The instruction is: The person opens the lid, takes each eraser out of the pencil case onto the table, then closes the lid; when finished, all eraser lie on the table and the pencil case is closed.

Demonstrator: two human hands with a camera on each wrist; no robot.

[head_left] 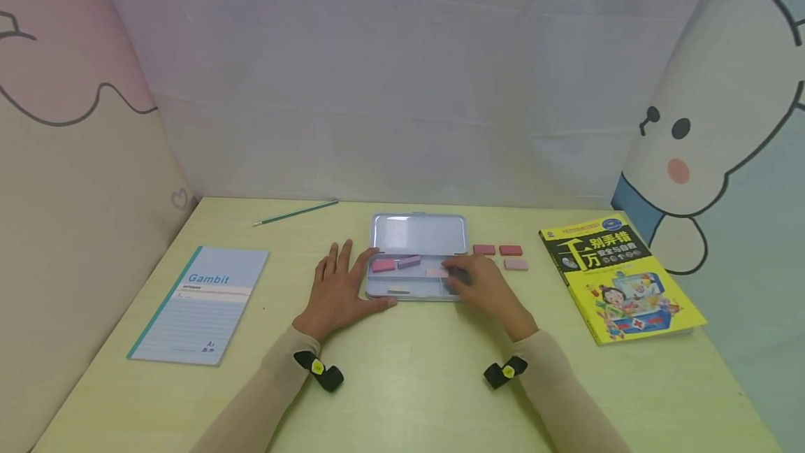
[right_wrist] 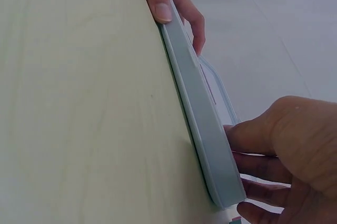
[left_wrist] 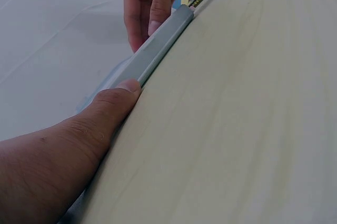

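Observation:
An open light-blue pencil case (head_left: 418, 233) lies on the table with its lid folded back. My left hand (head_left: 339, 292) holds its left end, thumb (left_wrist: 124, 89) on the front edge and index finger by the back corner. Inside lie a pink eraser (head_left: 383, 265), a purple eraser (head_left: 409, 261) and a pale pink block (head_left: 435, 272). My right hand (head_left: 487, 289) reaches into the case's right end with bent fingers. A dark patch shows between its thumb and fingers; whether they hold something cannot be made out. The case wall (right_wrist: 202, 113) hides the fingertips in the right wrist view.
Right of the case lie two red erasers (head_left: 484, 249) and a pink one (head_left: 516, 265). A yellow book (head_left: 629, 285) stands out at the right, a Gambit notebook (head_left: 201, 306) lies at the left, and a green pencil (head_left: 295, 213) near the back edge.

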